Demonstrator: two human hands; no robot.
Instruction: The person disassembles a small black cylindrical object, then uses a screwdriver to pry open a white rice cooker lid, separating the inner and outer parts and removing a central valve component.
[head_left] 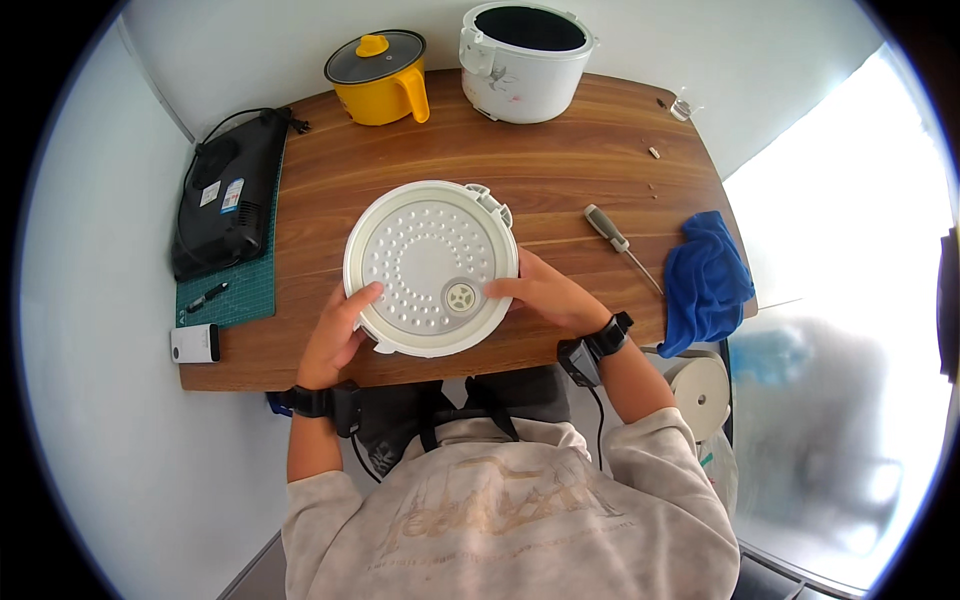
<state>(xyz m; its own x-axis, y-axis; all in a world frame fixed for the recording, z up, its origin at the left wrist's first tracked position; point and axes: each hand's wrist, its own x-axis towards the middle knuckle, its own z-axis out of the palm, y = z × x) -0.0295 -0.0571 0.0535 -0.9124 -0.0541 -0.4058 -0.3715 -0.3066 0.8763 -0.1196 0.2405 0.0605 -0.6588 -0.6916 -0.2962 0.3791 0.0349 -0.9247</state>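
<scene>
Between my hands is a round white rice cooker lid (430,250), its dimpled inner face turned up. A small round vent (460,297) sits in its lower right part, and a hinge bracket shows at the upper right rim. My left hand (345,325) grips the lower left rim, thumb over the top. On the right rim, my right hand (540,290) is closed with its thumb lying near the vent; its other fingers are partly hidden below the lid. The white rice cooker body (528,75), with its dark inside showing, stands at the back of the table.
The wooden table (590,160) also bears a yellow lidded pot (385,95), a screwdriver (608,228), a blue cloth (705,280) and small bits at the right. At the left, a black appliance (230,190) lies partly on a green cutting mat (250,290) near a pen (207,297) and a white power bank (195,344).
</scene>
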